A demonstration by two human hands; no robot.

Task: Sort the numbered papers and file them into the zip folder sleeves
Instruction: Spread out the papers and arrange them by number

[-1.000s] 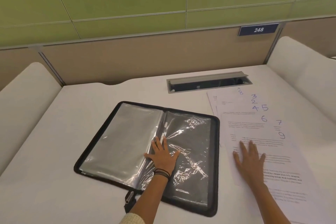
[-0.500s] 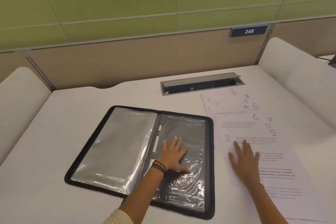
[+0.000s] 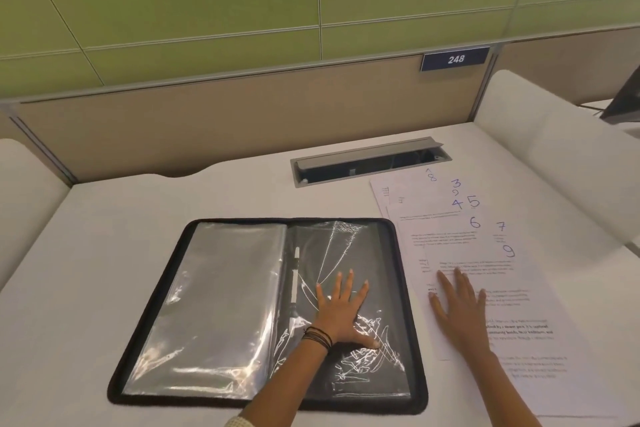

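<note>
A black zip folder (image 3: 149, 302) lies open on the white desk, its clear plastic sleeves (image 3: 221, 295) spread on both sides. My left hand (image 3: 341, 314) rests flat, fingers apart, on the crinkled right-hand sleeves. A white pen (image 3: 295, 279) sits along the folder's spine. To the right lies a fanned stack of printed papers (image 3: 485, 253) with blue handwritten numbers at their top corners. My right hand (image 3: 459, 310) lies flat and spread on the front sheet, numbered 9. Neither hand grips anything.
A grey cable hatch (image 3: 367, 159) is set into the desk behind the papers. White padded dividers (image 3: 554, 149) flank the desk on both sides, and a beige partition with a "248" plate (image 3: 455, 59) closes the back.
My left hand slid from the folder's spine rightward onto the right-hand sleeves, flattening them. My right hand stayed on the papers. The view shifted slightly.
</note>
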